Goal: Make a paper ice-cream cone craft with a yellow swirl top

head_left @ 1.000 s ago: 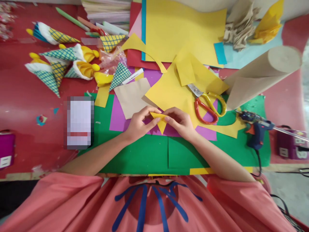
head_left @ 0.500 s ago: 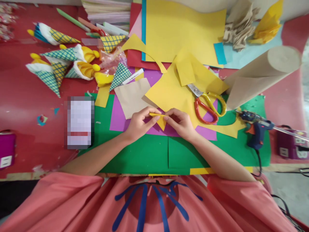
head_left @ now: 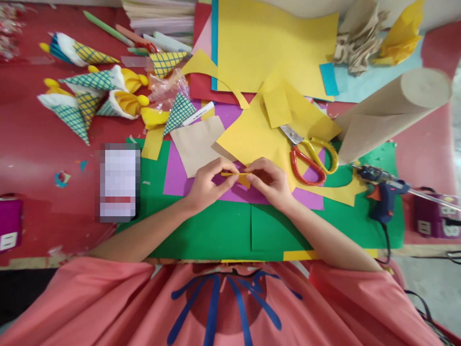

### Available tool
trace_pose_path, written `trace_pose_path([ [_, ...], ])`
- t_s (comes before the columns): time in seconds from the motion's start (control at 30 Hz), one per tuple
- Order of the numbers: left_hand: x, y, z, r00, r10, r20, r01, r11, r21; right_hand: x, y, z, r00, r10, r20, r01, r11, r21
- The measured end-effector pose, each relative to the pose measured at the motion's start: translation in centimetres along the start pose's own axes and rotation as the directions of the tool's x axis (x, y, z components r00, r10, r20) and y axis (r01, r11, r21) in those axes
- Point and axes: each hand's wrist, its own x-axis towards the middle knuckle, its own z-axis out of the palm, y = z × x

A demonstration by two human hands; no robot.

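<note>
Between my two hands is a small piece of yellow paper (head_left: pixel 244 179), seen nearly edge-on. My left hand (head_left: pixel 209 185) pinches its left part between thumb and fingers. On the right side, my right hand (head_left: pixel 272 182) pinches the same piece, and the fingers partly cover it. Just beyond the hands lie a large yellow sheet (head_left: pixel 248 132) and a beige paper piece (head_left: pixel 196 142), both over a purple sheet (head_left: pixel 175 180). Scissors (head_left: pixel 309 156) with one red and one yellow handle rest on the yellow sheet, right of my right hand.
A glue gun (head_left: pixel 385 192) lies at the right, beside a brown paper roll (head_left: pixel 392 115). A phone (head_left: pixel 120 185) with a blurred screen is at left. Several checkered paper cones (head_left: pixel 90 79) and a white marker (head_left: pixel 198 114) lie farther back. Green sheets (head_left: pixel 212 230) cover the near table.
The yellow piece has tilted in my fingers: its downward-pointing corner showed plainly before, and now it appears thinner and flatter. Both hands stay in nearly the same place.
</note>
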Motion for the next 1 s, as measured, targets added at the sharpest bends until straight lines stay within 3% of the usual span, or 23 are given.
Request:
trace_pose_path([
  [0.13,0.06,-0.02,-0.07,0.994,0.111,-0.011,-0.111,0.993,0.051,0.19,0.19,-0.10,0.987,-0.158,-0.035,0.158,0.987,-0.027],
  [0.27,0.04,0.06,0.01,0.990,0.142,0.025,-0.144,0.985,0.099,0.15,0.41,-0.07,0.974,-0.223,-0.047,0.220,0.974,-0.059],
  [0.47,0.11,0.07,0.15,0.975,0.216,0.060,-0.222,0.962,0.156,-0.02,0.41,-0.05,0.968,-0.250,-0.009,0.248,0.964,-0.101],
  [0.67,0.12,0.19,0.24,0.975,0.210,0.070,-0.219,0.963,0.155,0.03,0.14,-0.17,0.973,-0.230,0.025,0.231,0.971,-0.069],
  [0.8,-0.06,0.29,0.26,0.989,0.098,0.113,-0.111,0.987,0.113,0.01,0.01,-0.19,0.994,-0.104,0.018,0.103,0.995,0.017],
  [0.9,-0.10,0.18,0.26,0.996,-0.044,0.079,0.047,0.998,-0.038,-0.10,-0.14,-0.26,0.994,0.094,0.053,-0.101,0.981,0.167],
  [1.0,0.07,0.01,0.28,0.990,-0.134,0.044,0.140,0.969,-0.201,-0.21,-0.27,-0.37,0.975,0.197,0.107,-0.219,0.938,0.270],
])
